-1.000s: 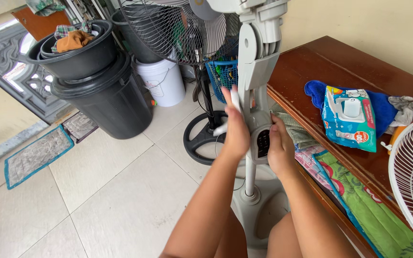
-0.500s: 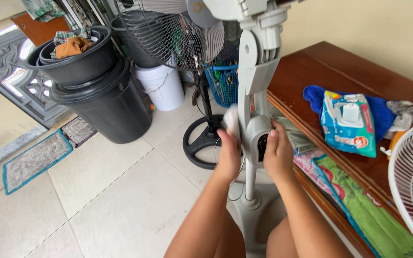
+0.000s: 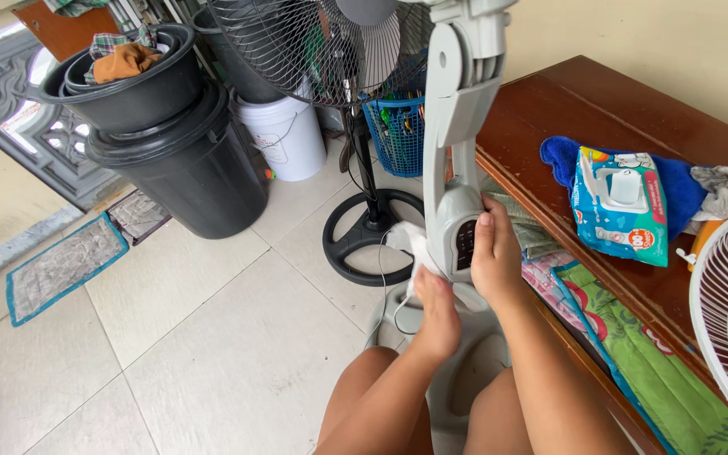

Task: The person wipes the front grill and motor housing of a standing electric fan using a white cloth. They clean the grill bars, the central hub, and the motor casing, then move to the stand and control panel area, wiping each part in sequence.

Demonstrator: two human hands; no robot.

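The left hand (image 3: 436, 312) is closed on a crumpled white wipe (image 3: 410, 244), pinching it against the left side of the pale grey plastic pedestal-fan column (image 3: 452, 168), just beside the control housing. The right hand (image 3: 495, 257) wraps the housing from the other side, fingers curled round it and thumb lying up along the dark button panel (image 3: 465, 244).

The fan stands on the tiled floor between the person's knees, hard against the edge of the dark red-brown wooden table (image 3: 575, 118), where a blue-green pack of wet wipes (image 3: 617, 206) lies on a blue cloth.

Risks, as I judge them: the thumb rests so near the buttons that firmer pressure could push one by accident. The column is tall and top-heavy, so a hard sideways rub might rock it towards the black wire-caged floor fan (image 3: 322, 50) behind. A thin white cord trails near the base and could snag.
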